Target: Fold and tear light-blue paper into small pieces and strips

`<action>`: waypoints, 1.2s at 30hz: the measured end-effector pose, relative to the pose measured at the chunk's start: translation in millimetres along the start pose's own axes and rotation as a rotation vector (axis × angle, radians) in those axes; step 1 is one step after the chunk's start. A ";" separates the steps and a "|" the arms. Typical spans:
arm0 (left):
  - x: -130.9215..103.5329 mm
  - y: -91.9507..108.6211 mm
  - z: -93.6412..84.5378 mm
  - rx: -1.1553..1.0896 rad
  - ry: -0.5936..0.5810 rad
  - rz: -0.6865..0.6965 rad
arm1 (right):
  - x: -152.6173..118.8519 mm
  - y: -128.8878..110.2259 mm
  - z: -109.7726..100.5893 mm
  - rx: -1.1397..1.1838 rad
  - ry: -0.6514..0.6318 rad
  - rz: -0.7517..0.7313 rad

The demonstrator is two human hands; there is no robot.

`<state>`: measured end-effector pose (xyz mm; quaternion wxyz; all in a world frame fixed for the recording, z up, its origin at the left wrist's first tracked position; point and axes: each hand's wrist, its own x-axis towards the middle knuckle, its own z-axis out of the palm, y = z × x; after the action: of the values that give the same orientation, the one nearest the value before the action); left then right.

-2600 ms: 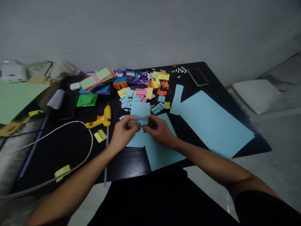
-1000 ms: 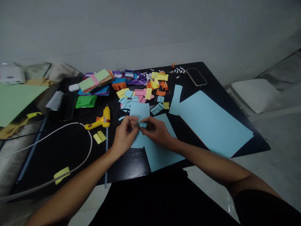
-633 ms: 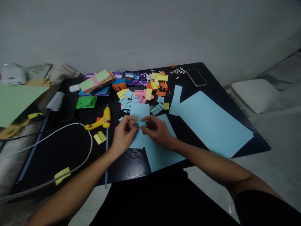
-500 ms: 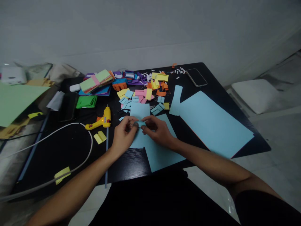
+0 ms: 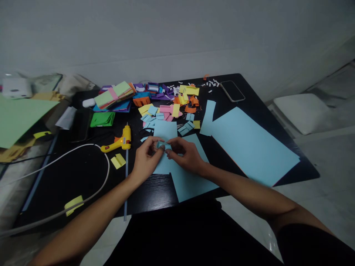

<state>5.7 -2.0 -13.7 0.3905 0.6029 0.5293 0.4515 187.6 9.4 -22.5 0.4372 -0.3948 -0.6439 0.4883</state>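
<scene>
A small piece of light blue paper [image 5: 167, 146] is pinched between both hands at the middle of the table. My left hand [image 5: 146, 156] grips its left side with thumb and fingers, and my right hand [image 5: 186, 153] holds the right side the same way. Part of the piece is hidden by the fingertips. Under the hands lie a light blue paper strip [image 5: 165, 129] and a larger light blue sheet [image 5: 191, 184]. Just beyond them are cut and folded blue paper pieces [image 5: 186, 128].
A yellow glue gun [image 5: 122, 141] with a clear glue stick [image 5: 126, 192] lies left of my hands, near a white cable [image 5: 107, 173]. Stacked coloured paper [image 5: 116, 94] and scraps line the back. At right are blue sheets [image 5: 252, 144] and a phone [image 5: 232, 91].
My fingertips have shifted slightly on the small blue paper piece, which now shows more of its surface between the thumbs. Everything else on the table stays in place.
</scene>
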 end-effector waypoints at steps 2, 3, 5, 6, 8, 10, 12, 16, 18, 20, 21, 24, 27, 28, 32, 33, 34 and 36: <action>0.3 1.4 0.2 -0.018 -0.002 0.002 | -0.4 -0.3 -0.1 -0.009 -0.001 0.005; 0.4 1.7 0.4 -0.028 -0.003 0.011 | -0.6 -0.8 -0.3 -0.014 0.000 0.006; 0.6 1.7 0.8 -0.036 0.002 0.039 | -0.7 -2.2 -0.8 -0.020 -0.002 0.002; 0.7 1.2 1.0 -0.036 0.009 0.055 | -0.6 -3.0 -1.0 -0.017 -0.009 0.000; 0.5 0.0 1.7 -0.036 0.016 0.083 | 0.0 -4.2 -1.1 -0.009 -0.015 0.003; -0.3 -1.1 2.3 -0.032 -0.003 0.107 | 1.0 -5.2 -1.1 -0.004 -0.002 0.010; -1.8 -1.5 2.9 -0.007 -0.050 0.125 | 2.2 -5.9 -1.3 -0.006 0.019 0.023; -5.2 -0.2 2.8 0.061 -0.112 0.144 | 4.1 -6.9 -3.7 -0.041 0.045 0.069; -5.8 1.0 1.9 0.069 -0.118 0.147 | 4.7 -6.1 -4.8 -0.045 0.058 0.073; -5.5 2.3 0.9 0.065 -0.118 0.144 | 5.3 -4.0 -5.3 -0.017 0.071 0.072; -5.0 2.9 0.5 0.059 -0.120 0.139 | 5.6 -2.7 -5.2 0.008 0.083 0.069; -2.9 4.2 0.8 -0.039 -0.140 0.113 | 6.4 0.5 -4.6 0.107 0.118 0.041; -0.4 4.8 3.3 -0.229 -0.145 0.070 | 6.8 0.3 -4.8 0.175 0.103 0.049; 0.4 4.8 4.2 -0.274 -0.136 0.057 | 6.7 -0.5 -5.1 0.191 0.079 0.069; 2.0 4.4 5.4 -0.322 -0.119 0.015 | 6.1 -5.4 -6.6 0.245 -0.006 0.121; 2.0 4.4 4.9 -0.323 -0.125 0.012 | 5.8 -6.4 -6.9 0.248 -0.006 0.115; 1.7 4.4 4.0 -0.316 -0.131 0.015 | 5.6 -7.2 -7.1 0.243 0.003 0.106; 1.1 4.8 1.6 -0.251 -0.125 0.035 | 5.1 -8.2 -7.3 0.227 0.020 0.088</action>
<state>8.7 -1.6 -9.5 0.4871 0.5856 0.4326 0.4824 192.4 14.4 -12.5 0.4635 -0.3753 -0.5620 0.5730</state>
